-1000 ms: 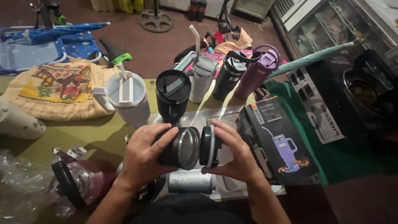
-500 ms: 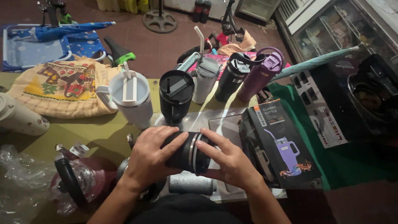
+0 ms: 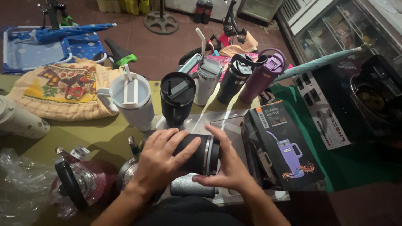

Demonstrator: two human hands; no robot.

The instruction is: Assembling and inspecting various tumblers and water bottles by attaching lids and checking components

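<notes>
Flask: black cylindrical flask [image 3: 197, 153] with a matte body and a bright metal band near its lid end, lying sideways above the table's near edge, between both hands.
Left hand: left hand [image 3: 161, 161] with fingers wrapped over the flask body.
Right hand: right hand [image 3: 226, 169] with fingers curled around the lid end.
Behind: glossy black tumbler [image 3: 177, 98], smooth white handled mug [image 3: 132, 100].
Right side: printed cardboard box [image 3: 282, 146].

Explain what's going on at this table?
A person holds a black tumbler sideways over the table. The left hand wraps its body, and the right hand cups the lid end, where a silver ring shows. A white handled tumbler, a black lidded tumbler and a boxed bottle stand close by.
</notes>
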